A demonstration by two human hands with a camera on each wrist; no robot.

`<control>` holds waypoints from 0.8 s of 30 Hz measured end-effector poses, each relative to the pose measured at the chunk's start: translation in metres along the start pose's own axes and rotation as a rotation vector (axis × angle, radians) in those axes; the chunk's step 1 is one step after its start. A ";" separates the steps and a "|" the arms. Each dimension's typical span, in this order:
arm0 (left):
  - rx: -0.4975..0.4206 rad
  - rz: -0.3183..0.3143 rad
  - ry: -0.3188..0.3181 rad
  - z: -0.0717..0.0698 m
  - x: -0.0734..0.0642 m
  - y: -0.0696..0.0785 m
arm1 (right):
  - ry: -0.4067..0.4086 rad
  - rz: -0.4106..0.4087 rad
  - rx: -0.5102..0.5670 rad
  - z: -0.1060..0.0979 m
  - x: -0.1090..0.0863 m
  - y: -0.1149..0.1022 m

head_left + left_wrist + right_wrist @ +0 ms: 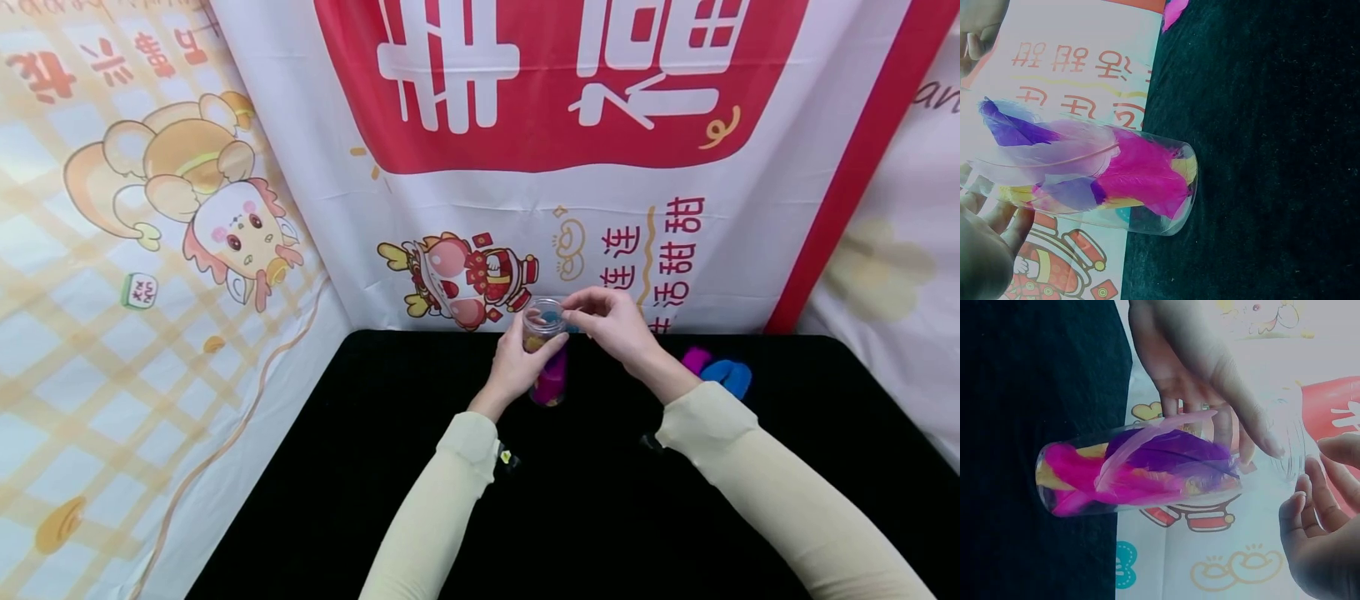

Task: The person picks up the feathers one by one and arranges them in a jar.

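A clear jar [548,393] with its mouth uncovered is held upright by my left hand [516,360], the fingers and thumb wrapped round its upper part. Inside it are magenta feathers [1144,172], purple feathers [1166,453], a pale lilac feather [1079,147] and some yellow ones. At the jar's mouth my right hand [617,327] has its thumb and fingertips bent close to the rim. Something blue shows inside the mouth, and I cannot tell what it is. Whether the right fingertips pinch anything is not clear in the right wrist view, where they look washed out.
On the black-covered table [600,517], to the right behind my right forearm, lie a magenta piece [696,359] and a curved blue piece [729,379]. A printed banner [450,200] hangs just behind the table's far edge. Another patterned cloth [112,333] stands at the left.
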State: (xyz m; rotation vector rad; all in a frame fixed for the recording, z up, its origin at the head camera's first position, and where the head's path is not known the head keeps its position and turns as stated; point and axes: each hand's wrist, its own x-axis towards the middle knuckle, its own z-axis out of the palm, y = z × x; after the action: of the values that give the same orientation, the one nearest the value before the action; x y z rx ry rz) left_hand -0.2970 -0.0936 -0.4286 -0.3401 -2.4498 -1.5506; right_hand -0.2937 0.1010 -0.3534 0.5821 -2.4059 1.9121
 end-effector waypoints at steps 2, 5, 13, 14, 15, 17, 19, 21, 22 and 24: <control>0.005 0.003 0.001 0.000 0.001 0.000 | -0.013 0.002 -0.010 -0.002 -0.002 -0.001; 0.012 0.003 0.002 0.000 0.001 0.000 | -0.033 -0.004 -0.038 -0.006 -0.003 0.000; -0.003 -0.007 0.004 0.000 0.002 -0.002 | -0.048 -0.031 -0.086 -0.017 -0.007 0.009; -0.005 -0.007 0.005 0.000 0.002 -0.002 | -0.051 -0.032 -0.094 -0.018 -0.008 0.010; -0.006 -0.007 0.006 0.000 0.002 -0.002 | -0.054 -0.032 -0.104 -0.020 -0.009 0.010; -0.009 -0.006 0.007 0.000 0.002 -0.002 | -0.058 -0.029 -0.125 -0.024 -0.011 0.012; -0.011 -0.004 0.006 0.000 0.002 -0.003 | -0.057 -0.029 -0.161 -0.028 -0.013 0.014; -0.013 -0.003 0.003 0.000 0.003 -0.003 | -0.052 -0.039 -0.215 -0.034 -0.016 0.017; -0.013 -0.003 0.001 0.000 0.003 -0.003 | -0.048 -0.045 -0.238 -0.036 -0.018 0.019; -0.013 -0.004 -0.002 0.001 0.003 -0.004 | -0.038 -0.062 -0.286 -0.041 -0.021 0.023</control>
State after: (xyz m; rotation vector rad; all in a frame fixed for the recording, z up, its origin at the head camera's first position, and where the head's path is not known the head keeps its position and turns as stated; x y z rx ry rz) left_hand -0.3011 -0.0941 -0.4310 -0.3395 -2.4445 -1.5689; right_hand -0.2898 0.1498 -0.3698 0.6708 -2.5846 1.5079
